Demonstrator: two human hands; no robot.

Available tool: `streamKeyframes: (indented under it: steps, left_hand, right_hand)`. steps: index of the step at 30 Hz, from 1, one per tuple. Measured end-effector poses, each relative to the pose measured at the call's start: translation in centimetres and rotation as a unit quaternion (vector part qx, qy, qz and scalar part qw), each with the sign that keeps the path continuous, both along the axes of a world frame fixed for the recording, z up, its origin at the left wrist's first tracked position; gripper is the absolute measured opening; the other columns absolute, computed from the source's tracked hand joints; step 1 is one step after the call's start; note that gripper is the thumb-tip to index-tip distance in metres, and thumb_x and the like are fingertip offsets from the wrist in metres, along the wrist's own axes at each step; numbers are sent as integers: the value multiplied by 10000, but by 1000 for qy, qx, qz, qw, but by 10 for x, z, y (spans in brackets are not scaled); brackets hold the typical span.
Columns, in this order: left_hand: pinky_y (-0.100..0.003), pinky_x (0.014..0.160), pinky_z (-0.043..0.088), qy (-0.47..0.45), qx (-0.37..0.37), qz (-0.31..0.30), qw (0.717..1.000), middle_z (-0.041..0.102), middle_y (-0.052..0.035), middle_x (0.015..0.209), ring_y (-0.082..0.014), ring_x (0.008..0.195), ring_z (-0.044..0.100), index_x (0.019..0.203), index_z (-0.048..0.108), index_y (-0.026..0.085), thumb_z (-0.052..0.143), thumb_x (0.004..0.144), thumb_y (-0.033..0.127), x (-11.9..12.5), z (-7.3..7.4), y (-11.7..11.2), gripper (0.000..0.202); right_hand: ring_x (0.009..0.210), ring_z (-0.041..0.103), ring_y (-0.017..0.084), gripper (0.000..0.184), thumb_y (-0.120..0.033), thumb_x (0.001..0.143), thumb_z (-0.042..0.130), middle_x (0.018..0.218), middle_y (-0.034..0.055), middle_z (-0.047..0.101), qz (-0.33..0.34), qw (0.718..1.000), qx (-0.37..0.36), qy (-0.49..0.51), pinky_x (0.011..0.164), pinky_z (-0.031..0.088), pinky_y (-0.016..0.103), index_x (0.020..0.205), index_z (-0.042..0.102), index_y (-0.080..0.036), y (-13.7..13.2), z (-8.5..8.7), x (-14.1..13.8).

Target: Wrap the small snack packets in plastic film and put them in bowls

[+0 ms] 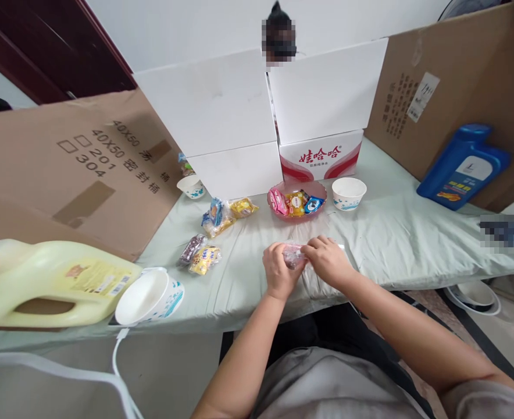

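My left hand [278, 271] and my right hand [327, 259] meet over the pale green cloth, both closed on a small clear-wrapped snack packet [293, 255] held between them. Just beyond them stands a pink bowl [279, 214] with several wrapped snacks in it. To its left lie loose snack packets: a cluster [222, 215] with a yellow one, and a dark packet [191, 249] beside a yellow packet [204, 259].
A white paper bowl [348, 193] stands right of the pink bowl, another [191, 187] at the back left, a third [147, 297] near the front left beside a yellow jug [52, 282]. A blue bottle [464, 167] leans at the right. Cardboard and white boxes [322, 105] wall the back.
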State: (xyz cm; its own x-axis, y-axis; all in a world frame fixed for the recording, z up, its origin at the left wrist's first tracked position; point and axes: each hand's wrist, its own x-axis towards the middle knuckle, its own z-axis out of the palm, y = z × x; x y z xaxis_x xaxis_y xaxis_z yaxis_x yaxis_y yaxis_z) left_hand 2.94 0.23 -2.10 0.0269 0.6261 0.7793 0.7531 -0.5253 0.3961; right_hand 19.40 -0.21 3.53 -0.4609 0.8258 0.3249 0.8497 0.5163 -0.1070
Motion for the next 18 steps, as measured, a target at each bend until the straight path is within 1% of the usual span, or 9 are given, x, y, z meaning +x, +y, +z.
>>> streamKeyframes:
  steps: [2, 5, 6, 8, 10, 13, 15, 16, 18]
  left_hand:
    - [-488, 1012, 399, 11, -33, -32, 999, 561, -184, 1213, -305, 1179, 511, 1263, 468, 156, 589, 807, 637, -2, 0, 2, 674]
    - [-476, 1044, 381, -28, -94, -58, 994, 526, -176, 1320, -287, 1266, 468, 1353, 437, 175, 365, 927, 612, -7, -6, 9, 615]
    - [-465, 1033, 395, -48, -113, -48, 991, 539, -165, 1308, -276, 1253, 481, 1350, 447, 179, 356, 943, 575, -9, -10, 13, 575]
    - [-441, 994, 430, -87, -145, -17, 985, 590, -139, 1225, -260, 1182, 530, 1280, 514, 184, 440, 932, 497, -12, -15, 18, 474]
    - [-405, 935, 466, -122, -169, 7, 978, 631, -106, 1107, -237, 1073, 580, 1141, 586, 194, 526, 896, 420, -14, -16, 21, 339]
    - [-335, 825, 495, -166, -197, 23, 966, 647, -55, 944, -188, 897, 612, 944, 606, 203, 575, 866, 358, -17, -12, 20, 177]
    - [-299, 767, 487, -186, -211, 28, 959, 632, -25, 848, -166, 807, 600, 861, 590, 202, 610, 842, 368, -16, -9, 16, 169]
    - [-286, 746, 478, -196, -214, 30, 957, 620, -12, 807, -158, 772, 588, 826, 581, 201, 623, 830, 384, -16, -8, 15, 188]
    - [-265, 708, 460, -238, -213, 33, 947, 598, 5, 748, -144, 716, 562, 772, 569, 197, 650, 802, 420, -14, -8, 13, 239]
  right_hand:
    - [880, 556, 246, 185, -193, 926, 509, 925, 84, 675, -19, 999, 20, 26, 738, 396, 357, 978, 685, -219, -2, -12, 32]
    - [846, 567, 244, 208, -234, 933, 493, 893, 86, 687, -101, 992, 39, 64, 749, 413, 362, 959, 698, -215, -2, -30, 83]
    - [842, 570, 252, 208, -241, 927, 497, 879, 91, 688, -134, 987, 44, 72, 747, 416, 373, 931, 702, -210, -3, -34, 95]
    - [867, 576, 274, 206, -260, 918, 505, 892, 103, 692, -177, 977, 62, 101, 764, 428, 405, 894, 701, -202, -6, -38, 104]
    - [914, 584, 278, 202, -297, 925, 508, 941, 105, 691, -157, 971, 83, 162, 808, 448, 428, 926, 688, -207, -13, -35, 94]
    - [955, 592, 249, 209, -339, 936, 519, 991, 93, 674, -16, 967, 61, 246, 854, 479, 416, 1064, 640, -225, -22, -27, 54]
    - [1005, 578, 250, 288, -356, 915, 563, 1061, 103, 654, 81, 966, 27, 244, 877, 489, 425, 1166, 588, -217, -24, -26, 27]
    - [1035, 566, 259, 337, -352, 898, 587, 1103, 117, 639, 108, 966, 17, 234, 894, 488, 442, 1200, 566, -204, -23, -28, 16]
    - [1081, 542, 276, 362, -309, 877, 608, 1154, 144, 611, 113, 968, 14, 225, 921, 480, 473, 1210, 549, -180, -19, -37, 3]
